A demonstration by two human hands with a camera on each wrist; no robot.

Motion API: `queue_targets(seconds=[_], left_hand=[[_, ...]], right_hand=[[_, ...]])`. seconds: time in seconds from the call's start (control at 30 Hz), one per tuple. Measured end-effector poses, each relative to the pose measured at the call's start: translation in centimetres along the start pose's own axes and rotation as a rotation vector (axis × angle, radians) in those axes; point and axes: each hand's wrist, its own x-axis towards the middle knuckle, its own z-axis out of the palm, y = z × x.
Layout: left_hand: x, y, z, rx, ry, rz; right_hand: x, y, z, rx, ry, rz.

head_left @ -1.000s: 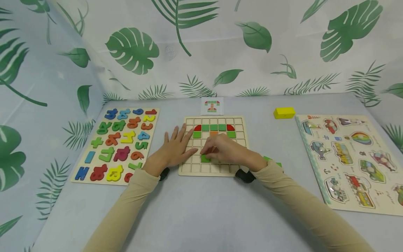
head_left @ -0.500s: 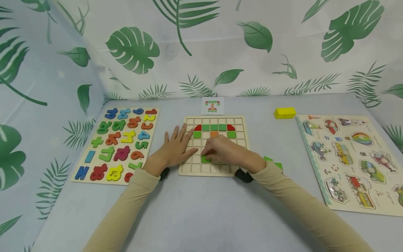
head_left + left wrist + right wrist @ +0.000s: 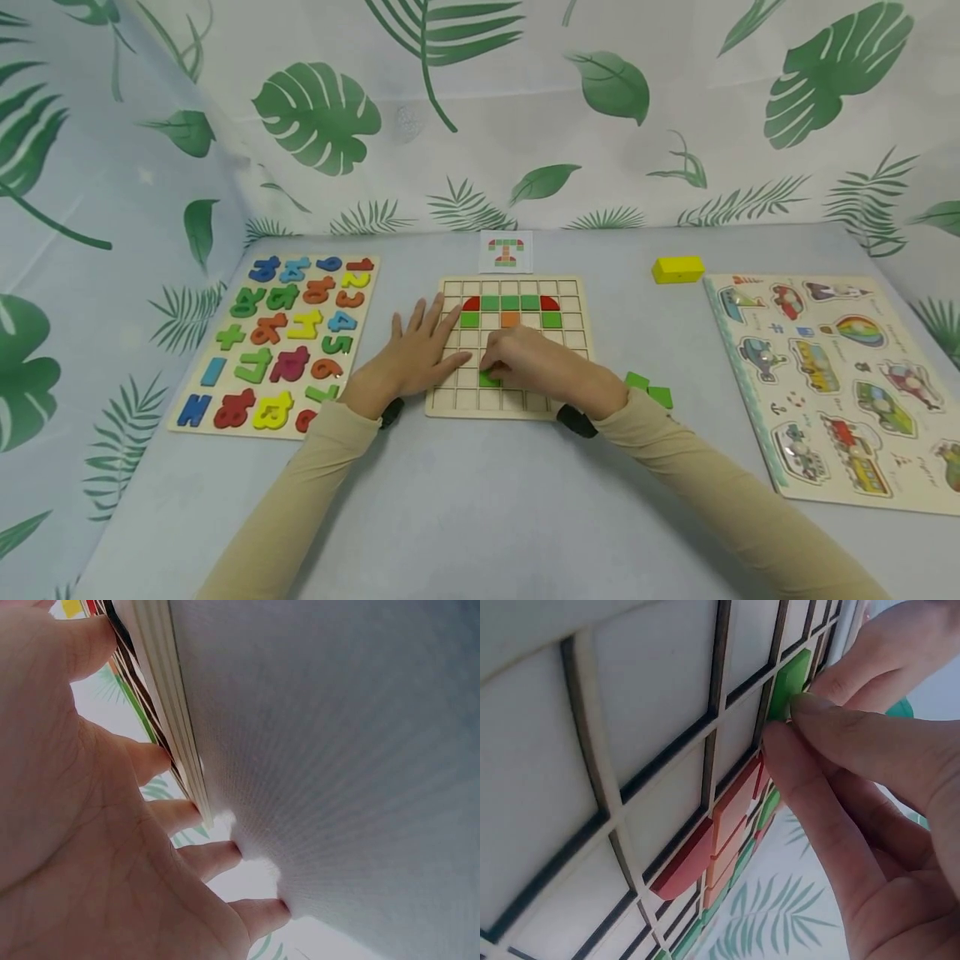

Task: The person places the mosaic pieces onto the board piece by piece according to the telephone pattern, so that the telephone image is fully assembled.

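Observation:
A wooden grid board lies at the middle of the table, with red, green and orange tiles set in its cells. My left hand rests palm down at its left edge, fingers spread. In the left wrist view those fingers stand along the board's side. Over the lower part of the grid, my right hand pinches at a green square tile with thumb and index finger. That tile sits in a cell, fingertips right at its edge. Beneath my right hand, other cells are hidden in the head view.
A pattern card lies behind the board. Two loose green tiles are by my right wrist. To the left is a number puzzle board, to the right a picture puzzle board. A yellow block stands at the back right.
My right hand has shifted slightly over the green square tile, its wrist moving a little left, so the loose green tiles show more fully. The left hand stays put.

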Motion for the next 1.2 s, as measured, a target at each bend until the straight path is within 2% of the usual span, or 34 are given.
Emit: queue_targets(seconds=[0.23, 0.47, 0.7, 0.97, 1.2], left_hand=[[-0.1, 0.1, -0.2, 0.009, -0.005, 0.002], [-0.1, 0.3, -0.3, 0.007, -0.012, -0.009], [-0.2, 0.3, -0.3, -0.001, -0.014, -0.012], [-0.2, 0.2, -0.3, -0.001, -0.006, -0.001], [-0.1, 0.1, -0.2, 0.002, -0.005, 0.008]], right_hand=[[-0.4, 0.3, 0.0, 0.014, 0.008, -0.031], [-2.1, 1.3, -1.7, 0.150, -0.062, 0.003], [-5.5, 3.2, -3.9, 0.221, -0.083, 0.062], [-10.2, 5.8, -6.2, 0.184, -0.033, 0.151], [-13.1, 7.0, -6.7, 0.215, -0.099, 0.230]])
